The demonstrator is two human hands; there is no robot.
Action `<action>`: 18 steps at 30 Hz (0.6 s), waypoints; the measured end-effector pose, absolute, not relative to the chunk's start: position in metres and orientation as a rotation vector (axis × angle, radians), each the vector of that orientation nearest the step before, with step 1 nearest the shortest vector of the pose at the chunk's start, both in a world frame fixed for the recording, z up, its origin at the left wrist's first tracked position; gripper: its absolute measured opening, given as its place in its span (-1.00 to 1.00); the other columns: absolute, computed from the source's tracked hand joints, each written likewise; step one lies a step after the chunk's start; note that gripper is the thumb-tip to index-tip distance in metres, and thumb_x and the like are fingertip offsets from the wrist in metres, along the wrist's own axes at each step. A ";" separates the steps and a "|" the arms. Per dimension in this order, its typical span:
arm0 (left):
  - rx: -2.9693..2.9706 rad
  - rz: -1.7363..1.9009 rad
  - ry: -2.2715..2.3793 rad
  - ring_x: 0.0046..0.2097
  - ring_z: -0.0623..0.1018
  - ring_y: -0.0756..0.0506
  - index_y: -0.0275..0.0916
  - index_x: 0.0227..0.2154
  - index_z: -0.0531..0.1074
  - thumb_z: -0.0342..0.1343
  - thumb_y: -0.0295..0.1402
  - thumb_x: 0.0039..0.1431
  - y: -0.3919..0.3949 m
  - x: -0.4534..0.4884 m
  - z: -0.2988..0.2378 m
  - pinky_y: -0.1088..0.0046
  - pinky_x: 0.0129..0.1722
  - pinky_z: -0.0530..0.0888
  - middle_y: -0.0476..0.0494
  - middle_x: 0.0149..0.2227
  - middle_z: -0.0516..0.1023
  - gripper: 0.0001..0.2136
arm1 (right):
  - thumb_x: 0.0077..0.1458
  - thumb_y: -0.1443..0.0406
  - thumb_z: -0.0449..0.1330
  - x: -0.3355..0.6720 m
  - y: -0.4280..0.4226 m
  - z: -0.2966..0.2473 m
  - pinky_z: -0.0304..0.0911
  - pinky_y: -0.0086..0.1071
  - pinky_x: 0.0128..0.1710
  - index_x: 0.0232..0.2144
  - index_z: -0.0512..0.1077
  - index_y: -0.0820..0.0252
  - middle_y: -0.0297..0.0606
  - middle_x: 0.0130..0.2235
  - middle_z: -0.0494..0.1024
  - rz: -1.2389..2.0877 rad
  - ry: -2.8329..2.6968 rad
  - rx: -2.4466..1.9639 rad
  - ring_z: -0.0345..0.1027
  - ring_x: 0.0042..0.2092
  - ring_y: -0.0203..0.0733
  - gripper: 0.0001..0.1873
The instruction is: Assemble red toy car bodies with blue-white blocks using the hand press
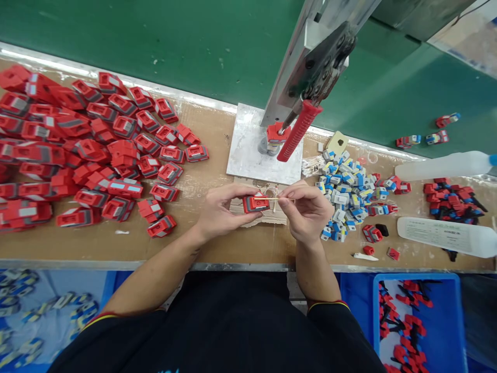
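Note:
My left hand (223,209) grips a small red toy car body (254,203) between thumb and fingers, just in front of the press plate. In my right hand (308,207) a thin wooden cotton swab (272,198) is pinched, its far end reaching the top of the car body. Whether its tip goes into the recess there is too small to tell. Under both hands lies a worn piece of cardboard (254,224). Behind them stands a hand press with a red lever grip (300,130); another red part (278,133) sits beneath its plunger on the metal plate (244,150).
Many red car bodies (93,150) cover the bench's left side. Right of the press are a bunch of swabs (312,166), a heap of white-blue-yellow parts (341,191), a knife (365,256) and two plastic bottles (446,235). A blue bin (446,321) stands below the bench edge.

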State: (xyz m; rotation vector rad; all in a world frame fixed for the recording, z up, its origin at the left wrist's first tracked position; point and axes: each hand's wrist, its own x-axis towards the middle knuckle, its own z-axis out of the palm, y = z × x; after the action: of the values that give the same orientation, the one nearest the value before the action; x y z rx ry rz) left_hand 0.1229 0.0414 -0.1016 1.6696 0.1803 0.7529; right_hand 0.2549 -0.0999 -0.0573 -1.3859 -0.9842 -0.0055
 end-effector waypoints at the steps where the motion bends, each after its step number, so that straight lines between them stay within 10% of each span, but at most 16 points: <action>1: 1.676 0.744 0.189 -0.14 0.77 -0.18 -0.14 -0.06 0.70 0.53 -0.21 0.12 0.042 0.123 -0.101 0.27 -0.06 0.69 -0.21 -0.15 0.79 -0.66 | 0.28 0.27 0.40 0.255 -0.101 -0.056 0.41 -0.31 -0.44 -0.30 0.52 0.03 -0.35 -0.42 0.65 -0.014 -0.996 -1.387 0.55 -0.39 -0.20 -0.88; 18: 1.743 0.713 0.279 -0.09 0.76 -0.19 -0.17 -0.10 0.70 0.51 -0.27 0.13 0.054 0.121 -0.100 0.24 0.01 0.68 -0.22 -0.11 0.79 -0.72 | 0.25 0.31 0.42 0.286 -0.131 -0.051 0.38 -0.28 -0.41 -0.34 0.56 0.03 -0.36 -0.43 0.66 -0.045 -1.118 -1.548 0.52 -0.41 -0.20 -0.87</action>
State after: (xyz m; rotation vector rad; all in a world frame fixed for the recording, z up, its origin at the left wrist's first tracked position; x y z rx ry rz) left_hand 0.1205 0.0536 -0.0996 1.7434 0.2788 0.7130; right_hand 0.2862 -0.1306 -0.0512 -1.5482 -1.1185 -0.0449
